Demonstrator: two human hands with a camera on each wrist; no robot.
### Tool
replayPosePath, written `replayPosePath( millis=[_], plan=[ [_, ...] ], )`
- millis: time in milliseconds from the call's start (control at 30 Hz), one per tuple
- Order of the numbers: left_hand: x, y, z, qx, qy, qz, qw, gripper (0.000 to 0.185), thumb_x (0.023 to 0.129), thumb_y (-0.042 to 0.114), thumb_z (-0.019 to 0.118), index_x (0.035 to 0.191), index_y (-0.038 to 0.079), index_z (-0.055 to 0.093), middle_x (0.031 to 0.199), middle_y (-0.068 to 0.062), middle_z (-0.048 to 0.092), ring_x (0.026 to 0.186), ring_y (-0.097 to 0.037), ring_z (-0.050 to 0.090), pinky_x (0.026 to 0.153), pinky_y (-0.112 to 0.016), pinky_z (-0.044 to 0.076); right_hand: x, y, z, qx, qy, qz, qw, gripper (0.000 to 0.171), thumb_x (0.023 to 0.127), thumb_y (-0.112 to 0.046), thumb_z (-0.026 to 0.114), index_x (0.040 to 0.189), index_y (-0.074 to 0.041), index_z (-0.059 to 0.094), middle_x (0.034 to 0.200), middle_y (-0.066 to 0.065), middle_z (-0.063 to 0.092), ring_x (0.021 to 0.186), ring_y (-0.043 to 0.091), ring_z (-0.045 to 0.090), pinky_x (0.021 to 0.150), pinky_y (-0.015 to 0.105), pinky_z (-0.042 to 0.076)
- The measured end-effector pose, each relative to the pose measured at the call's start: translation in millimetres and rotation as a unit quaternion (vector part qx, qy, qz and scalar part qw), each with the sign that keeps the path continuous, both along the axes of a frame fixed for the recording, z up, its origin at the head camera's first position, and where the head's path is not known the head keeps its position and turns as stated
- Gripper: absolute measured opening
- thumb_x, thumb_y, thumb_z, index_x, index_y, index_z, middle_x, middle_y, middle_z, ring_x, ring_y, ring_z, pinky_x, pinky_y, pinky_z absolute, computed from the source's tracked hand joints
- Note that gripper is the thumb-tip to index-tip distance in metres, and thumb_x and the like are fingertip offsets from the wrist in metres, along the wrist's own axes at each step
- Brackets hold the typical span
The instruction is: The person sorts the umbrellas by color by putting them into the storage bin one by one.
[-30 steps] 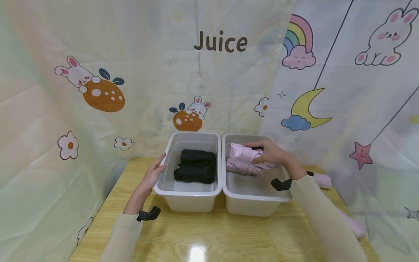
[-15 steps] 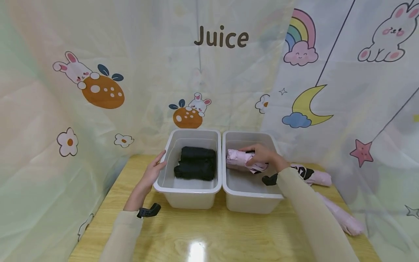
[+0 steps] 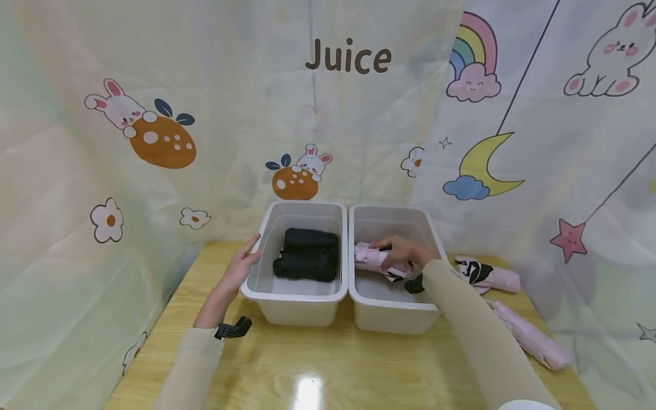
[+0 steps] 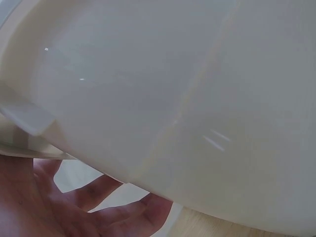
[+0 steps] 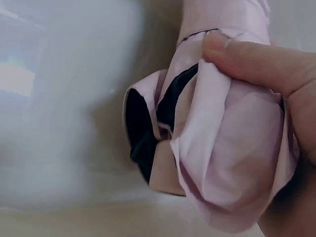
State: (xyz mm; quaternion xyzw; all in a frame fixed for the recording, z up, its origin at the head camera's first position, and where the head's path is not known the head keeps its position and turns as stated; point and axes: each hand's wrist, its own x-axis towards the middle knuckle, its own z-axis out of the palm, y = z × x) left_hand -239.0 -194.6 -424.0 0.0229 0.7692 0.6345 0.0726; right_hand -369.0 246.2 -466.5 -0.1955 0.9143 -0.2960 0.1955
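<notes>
In the head view, my right hand (image 3: 404,253) grips a rolled pink fabric bundle (image 3: 370,257) with black lining, low inside the right white bin (image 3: 394,319). The right wrist view shows the thumb pressed along the top of the pink roll (image 5: 232,133), its loose folds opening toward the camera; the other fingers are mostly hidden. My left hand (image 3: 241,266) rests against the left side of the left white bin (image 3: 294,310). In the left wrist view, the left hand's fingers (image 4: 128,217) reach along the outside of that bin. Two black rolled fabric bundles (image 3: 307,266) lie inside it.
Two more pink rolls lie on the table's right side, one with black patches (image 3: 489,277) behind a smoother one (image 3: 533,339). Both bins stand side by side on the wooden table (image 3: 256,364). A printed curtain (image 3: 353,125) hangs close behind them.
My right hand has moved down and left into the right bin with the pink roll. The left hand has stayed at the left bin's side. The view has tilted slightly.
</notes>
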Motion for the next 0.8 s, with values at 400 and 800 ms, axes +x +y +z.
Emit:
replayPosePath(
  millis=[400, 800],
  plan=[
    [-13.5, -7, -16.8, 0.009, 0.004, -0.001, 1.0, 0.056, 0.106, 0.021, 0.041, 0.157, 0.019, 0.019, 0.161, -0.01, 0.008, 0.136, -0.042, 0.029, 0.103, -0.055, 0.034, -9.3, 0, -22.9, -0.021, -0.027, 0.012, 0.999, 0.071, 0.062, -0.004, 0.085, 0.129, -0.017, 0.066, 0.134, 0.018, 0.052, 0.101, 0.025, 0.047, 0.082, 0.031, 0.044],
    [-20.3, -8, -30.9, -0.003, 0.018, -0.001, 0.9998, 0.056, 0.106, 0.028, 0.041, 0.157, 0.025, 0.018, 0.162, -0.008, 0.009, 0.135, -0.04, 0.034, 0.101, -0.053, 0.037, -9.6, -1, -26.2, -0.014, -0.024, -0.016, 0.999, 0.067, 0.062, -0.001, 0.088, 0.125, -0.014, 0.069, 0.138, 0.02, 0.051, 0.109, 0.023, 0.047, 0.083, 0.03, 0.048]
  ],
)
